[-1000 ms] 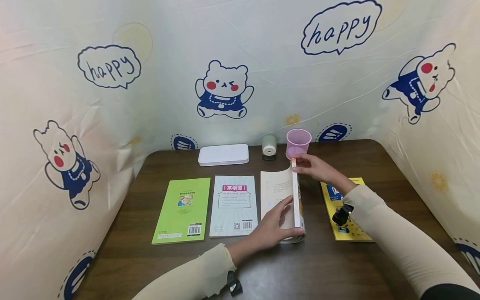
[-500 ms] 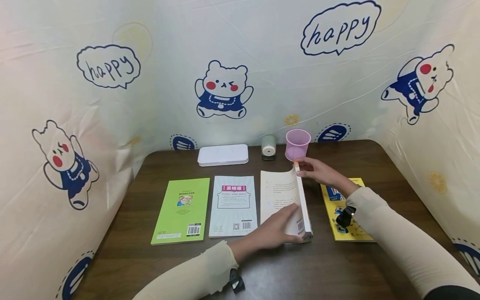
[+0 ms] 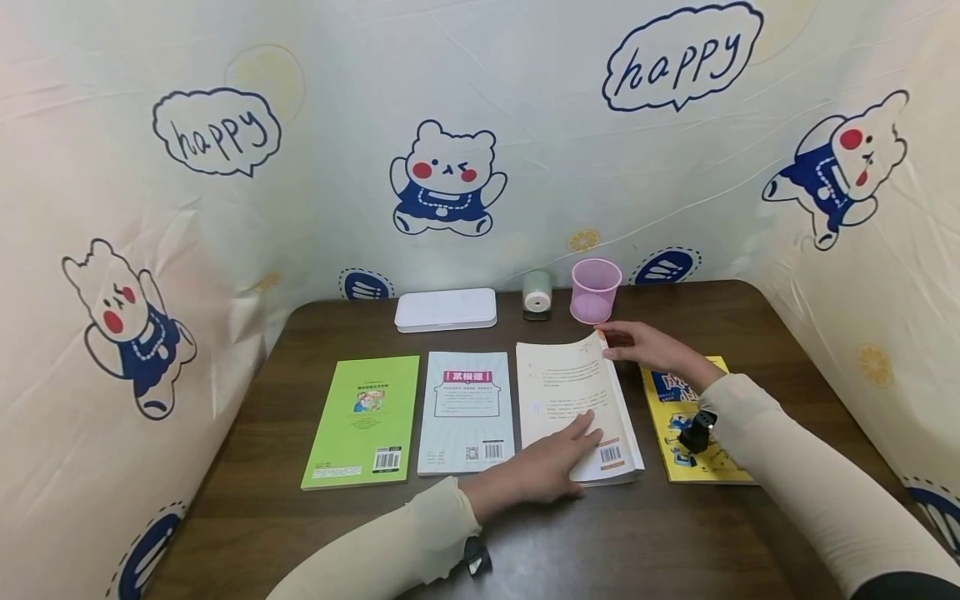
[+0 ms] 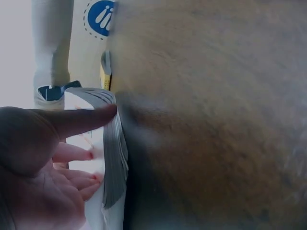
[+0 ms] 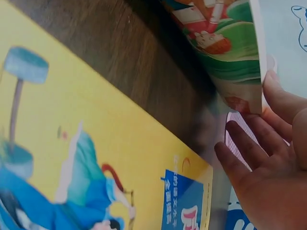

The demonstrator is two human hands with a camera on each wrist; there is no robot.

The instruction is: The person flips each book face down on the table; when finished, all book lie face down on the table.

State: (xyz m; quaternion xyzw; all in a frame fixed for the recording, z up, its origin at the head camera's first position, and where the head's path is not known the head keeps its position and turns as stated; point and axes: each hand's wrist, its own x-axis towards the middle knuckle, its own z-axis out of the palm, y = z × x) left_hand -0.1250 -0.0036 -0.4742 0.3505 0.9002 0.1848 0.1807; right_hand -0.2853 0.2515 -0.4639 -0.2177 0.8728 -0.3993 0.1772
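Note:
A thick paperback book with a cream back cover and a barcode lies in the middle of the table, its far right corner raised. My right hand pinches that corner between thumb and fingers; in the right wrist view a colourful picture cover shows on the book's underside. My left hand rests with fairly straight fingers on the lower left of the book. In the left wrist view the left thumb reaches over to the page edges.
Left of the book lie a light blue book and a green book. A yellow book lies under the right forearm. Behind stand a white flat case, a green-and-white small device and a pink cup.
The book has turned down from standing on its spine edge to lying nearly flat, its cream cover up. The right hand has moved slightly right and nearer; the left fingers have slid onto the cover.

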